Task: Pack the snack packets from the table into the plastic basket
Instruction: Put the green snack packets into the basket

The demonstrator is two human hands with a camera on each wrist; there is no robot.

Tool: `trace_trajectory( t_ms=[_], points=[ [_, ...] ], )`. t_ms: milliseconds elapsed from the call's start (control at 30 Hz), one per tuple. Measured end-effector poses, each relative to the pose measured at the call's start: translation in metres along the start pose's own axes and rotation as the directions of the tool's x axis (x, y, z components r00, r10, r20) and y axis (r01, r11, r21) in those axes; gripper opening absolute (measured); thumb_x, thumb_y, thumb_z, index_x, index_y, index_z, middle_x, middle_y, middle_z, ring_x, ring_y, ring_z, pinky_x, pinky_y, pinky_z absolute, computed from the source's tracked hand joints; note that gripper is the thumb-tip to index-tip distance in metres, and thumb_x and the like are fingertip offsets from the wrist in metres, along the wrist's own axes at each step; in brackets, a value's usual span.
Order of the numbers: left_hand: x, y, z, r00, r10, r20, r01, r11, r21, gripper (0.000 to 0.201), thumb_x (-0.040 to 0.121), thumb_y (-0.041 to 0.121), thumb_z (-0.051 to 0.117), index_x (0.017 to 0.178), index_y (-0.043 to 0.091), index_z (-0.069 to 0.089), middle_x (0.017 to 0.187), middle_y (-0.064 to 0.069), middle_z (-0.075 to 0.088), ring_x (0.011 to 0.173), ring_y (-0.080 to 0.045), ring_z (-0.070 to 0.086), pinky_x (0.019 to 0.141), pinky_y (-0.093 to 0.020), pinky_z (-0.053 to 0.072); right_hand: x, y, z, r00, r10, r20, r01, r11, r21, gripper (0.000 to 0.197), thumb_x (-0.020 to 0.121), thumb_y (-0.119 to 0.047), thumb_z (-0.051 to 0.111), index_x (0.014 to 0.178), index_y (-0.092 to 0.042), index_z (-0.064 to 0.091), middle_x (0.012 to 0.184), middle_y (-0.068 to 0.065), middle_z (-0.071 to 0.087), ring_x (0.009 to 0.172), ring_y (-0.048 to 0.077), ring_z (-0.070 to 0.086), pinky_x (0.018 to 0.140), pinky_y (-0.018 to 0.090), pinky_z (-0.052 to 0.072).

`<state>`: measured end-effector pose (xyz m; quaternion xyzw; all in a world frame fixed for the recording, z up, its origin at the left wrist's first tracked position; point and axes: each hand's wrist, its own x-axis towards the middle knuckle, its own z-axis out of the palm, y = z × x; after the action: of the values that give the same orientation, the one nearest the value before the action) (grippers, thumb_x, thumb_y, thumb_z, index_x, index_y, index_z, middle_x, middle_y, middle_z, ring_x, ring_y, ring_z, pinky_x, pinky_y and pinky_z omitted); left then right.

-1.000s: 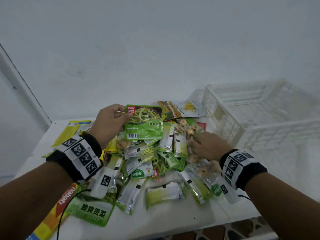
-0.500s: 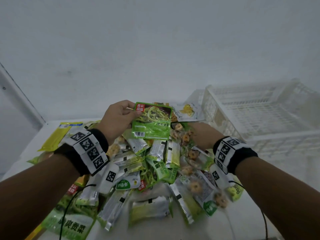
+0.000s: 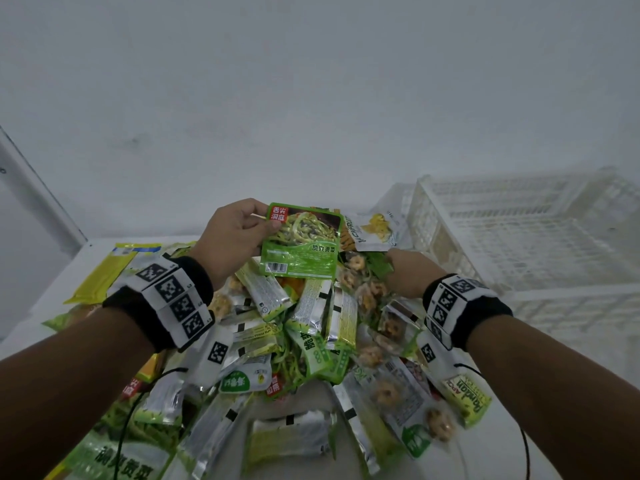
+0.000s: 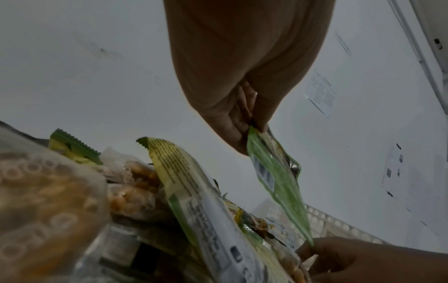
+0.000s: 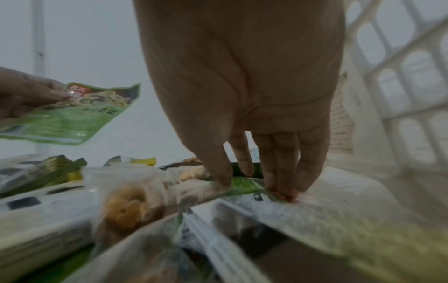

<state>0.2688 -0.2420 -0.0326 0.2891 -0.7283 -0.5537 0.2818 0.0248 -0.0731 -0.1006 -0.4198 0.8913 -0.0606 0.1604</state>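
From the head view, the white desk (image 3: 86, 261) carries a dense pile of snack packets (image 3: 304, 341), foil and glossy green, that reaches its near edge; bare surface shows at the far left edge. To the right stands the white plastic basket (image 3: 540, 237), lattice-walled, its open top unobstructed. The left hand (image 3: 232, 237) pinches a flat green packet (image 3: 301, 244) by its upper left corner, raised clear of the pile. The right hand (image 3: 408, 275) rests fingers-down on the pile beside the basket wall. Left wrist view: thumb and fingers clamp the green packet's sealed edge; it hangs thin and flexible. Right wrist view: the fingertips (image 5: 283, 191) press down on a green wrapper (image 5: 244, 185), fingers nearly straight; the view is blurred.
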Motion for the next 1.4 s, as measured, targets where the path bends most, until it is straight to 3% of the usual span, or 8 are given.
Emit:
trace_trajectory(
  t_ms=[233,400,533,700,900,1033,1233,1400],
  points=[
    [0.001,-0.001,-0.002,1.0,0.015,0.002,-0.015,1.0,0.0,0.008,0.097,0.006,0.065,0.092,0.013,0.065,0.084,-0.008,0.078,0.082,-0.024,0.075,0.07,-0.038,0.062,0.004,-0.004,0.0,0.999,0.032,0.0,-0.032,0.999,0.035,0.056,0.095,-0.027,0.068,0.138,-0.007,0.039,0.127,0.015,0.06,0.109,0.03,0.06,0.076,0.032,0.044],
    [0.002,0.001,-0.008,1.0,0.016,0.004,-0.016,1.0,0.009,0.001,0.097,0.009,0.066,0.096,0.01,0.067,0.091,-0.015,0.078,0.093,-0.038,0.073,0.087,-0.058,0.058,-0.009,-0.005,-0.014,0.998,0.058,0.009,-0.058,0.984,0.168,0.03,0.096,-0.012,0.055,0.122,-0.014,0.039,0.101,0.008,0.06,0.078,0.017,0.054,0.057,0.028,0.04],
    [0.001,0.006,-0.008,0.999,0.035,0.016,-0.035,0.999,-0.007,0.003,0.097,0.007,0.065,0.096,0.01,0.066,0.09,-0.013,0.078,0.091,-0.034,0.074,0.085,-0.054,0.06,-0.027,-0.012,-0.025,0.998,0.031,-0.063,-0.01,0.949,0.314,0.018,0.095,-0.01,0.045,0.113,-0.015,0.045,0.09,0.006,0.061,0.073,0.018,0.057,0.057,0.029,0.043],
    [-0.001,0.008,-0.009,0.999,0.048,0.019,-0.048,0.999,-0.012,0.011,0.096,0.011,0.068,0.089,0.019,0.071,0.093,-0.022,0.075,0.089,-0.046,0.068,0.087,-0.074,0.046,-0.047,-0.026,-0.04,0.967,0.085,-0.24,0.032,0.896,0.443,0.013,0.099,-0.018,0.043,0.107,-0.016,0.053,0.092,0.006,0.064,0.077,0.02,0.059,0.061,0.031,0.044],
    [-0.007,0.006,-0.015,0.997,0.075,-0.018,-0.075,0.997,-0.02,0.009,0.096,0.011,0.068,0.103,0.006,0.068,0.092,-0.017,0.077,0.094,-0.046,0.071,0.084,-0.066,0.056,-0.075,-0.045,-0.05,0.952,0.044,-0.303,0.175,0.735,0.655,0.013,0.102,-0.013,0.046,0.112,-0.015,0.054,0.074,0.004,0.053,0.058,0.014,0.05,0.047,0.022,0.045],
    [-0.01,0.004,-0.026,0.995,0.082,-0.063,-0.083,0.996,-0.026,0.011,0.096,0.012,0.068,0.105,0.005,0.067,0.092,-0.014,0.078,0.092,-0.038,0.074,0.084,-0.061,0.058,-0.091,-0.055,-0.034,0.981,-0.048,-0.188,0.18,0.591,0.787,0.01,0.104,-0.015,0.056,0.111,-0.012,0.05,0.086,0.003,0.056,0.074,0.014,0.059,0.069,0.032,0.061],
    [-0.021,0.0,-0.035,0.996,0.059,-0.072,-0.062,0.998,-0.03,0.005,0.096,0.011,0.069,0.101,0.01,0.068,0.09,-0.013,0.078,0.092,-0.037,0.074,0.086,-0.065,0.056,-0.101,-0.04,0.004,0.991,-0.127,0.052,0.111,0.963,0.244,0.029,0.095,-0.037,0.07,0.11,-0.021,0.053,0.09,-0.006,0.06,0.075,0.009,0.059,0.06,0.026,0.041],
    [-0.03,-0.002,-0.032,0.997,0.055,-0.054,-0.058,0.998,-0.04,0.006,0.096,0.012,0.069,0.101,0.009,0.069,0.092,-0.017,0.077,0.097,-0.047,0.069,0.085,-0.071,0.052,-0.1,-0.044,0.013,0.992,-0.125,0.018,0.126,0.99,-0.064,0.031,0.092,-0.044,0.069,0.107,-0.026,0.05,0.1,-0.004,0.051,0.088,0.017,0.053,0.068,0.03,0.041]
  ],
)
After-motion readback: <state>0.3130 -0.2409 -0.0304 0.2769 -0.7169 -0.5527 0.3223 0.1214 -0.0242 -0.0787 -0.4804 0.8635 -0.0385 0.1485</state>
